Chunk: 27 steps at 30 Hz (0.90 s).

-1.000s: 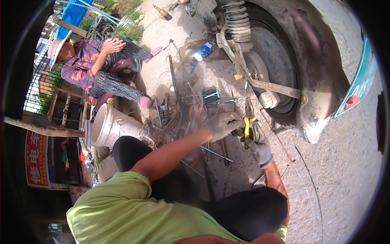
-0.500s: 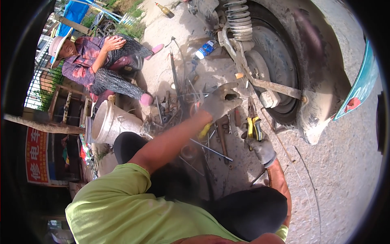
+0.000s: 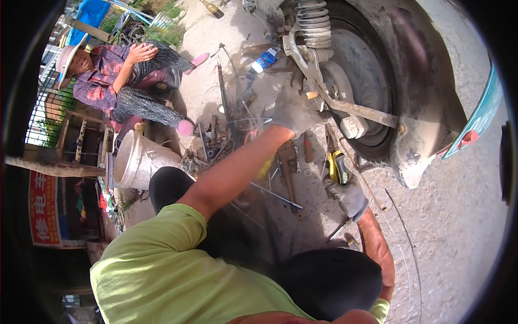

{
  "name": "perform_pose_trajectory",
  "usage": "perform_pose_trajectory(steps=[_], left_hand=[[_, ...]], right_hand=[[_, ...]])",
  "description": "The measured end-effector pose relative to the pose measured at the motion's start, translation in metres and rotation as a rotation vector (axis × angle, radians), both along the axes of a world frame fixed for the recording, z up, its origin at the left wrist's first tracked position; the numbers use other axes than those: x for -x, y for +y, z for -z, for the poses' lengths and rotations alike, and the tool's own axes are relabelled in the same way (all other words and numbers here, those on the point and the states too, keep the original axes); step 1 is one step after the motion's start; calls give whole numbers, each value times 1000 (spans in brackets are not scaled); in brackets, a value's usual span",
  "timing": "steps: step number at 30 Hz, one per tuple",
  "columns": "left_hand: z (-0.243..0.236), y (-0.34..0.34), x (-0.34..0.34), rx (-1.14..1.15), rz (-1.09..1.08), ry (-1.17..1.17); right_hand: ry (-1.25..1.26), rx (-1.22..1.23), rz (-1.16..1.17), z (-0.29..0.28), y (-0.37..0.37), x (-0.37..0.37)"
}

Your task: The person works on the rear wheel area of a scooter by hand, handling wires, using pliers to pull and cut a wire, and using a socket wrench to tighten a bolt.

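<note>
My right hand (image 3: 348, 197), in a grey glove, is closed round the yellow-and-black handles of a pair of pliers (image 3: 336, 162). The jaws point away from me, toward the hub of a dusty wheel (image 3: 369, 59). My left hand (image 3: 293, 110), gloved too, is smeared by motion, so its fingers cannot be made out. It is close to a metal arm (image 3: 367, 112) that runs along the wheel, just below a coil spring (image 3: 313, 24). Whether it touches anything there is unclear. A thin rusty rod (image 3: 362, 178) lies on the ground beside the pliers.
Wrenches and a long metal bar (image 3: 276, 195) are scattered between my knees and the wheel. A white bucket (image 3: 141, 162) stands at left, near a seated person (image 3: 121, 81) in a hat. A blue-and-white bottle (image 3: 264, 60) and a black cable (image 3: 404, 229) lie on the concrete.
My left hand has moved up and away from me, closer to the metal arm, and is now more blurred. My right hand keeps its hold on the pliers. The view has shifted slightly.
</note>
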<state>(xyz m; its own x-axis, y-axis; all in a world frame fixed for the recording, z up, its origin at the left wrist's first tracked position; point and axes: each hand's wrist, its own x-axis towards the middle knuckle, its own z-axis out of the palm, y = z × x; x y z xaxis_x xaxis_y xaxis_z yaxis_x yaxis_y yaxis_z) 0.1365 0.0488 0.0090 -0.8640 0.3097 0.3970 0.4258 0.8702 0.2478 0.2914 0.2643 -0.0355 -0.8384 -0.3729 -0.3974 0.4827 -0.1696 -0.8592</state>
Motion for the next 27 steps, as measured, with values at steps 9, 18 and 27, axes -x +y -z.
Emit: perform_pose_trajectory(steps=[9, 18, 27], left_hand=[[6, -6, -1, 143, -78, -28], [14, -15, -20, -218, -6, 144], [47, -102, -65, 596, 209, -898]], right_hand=[[-130, 133, -35, 4, -9, -1], [108, -5, -44, 35, -2, 0], [89, -89, 13, 30, -11, -2]])
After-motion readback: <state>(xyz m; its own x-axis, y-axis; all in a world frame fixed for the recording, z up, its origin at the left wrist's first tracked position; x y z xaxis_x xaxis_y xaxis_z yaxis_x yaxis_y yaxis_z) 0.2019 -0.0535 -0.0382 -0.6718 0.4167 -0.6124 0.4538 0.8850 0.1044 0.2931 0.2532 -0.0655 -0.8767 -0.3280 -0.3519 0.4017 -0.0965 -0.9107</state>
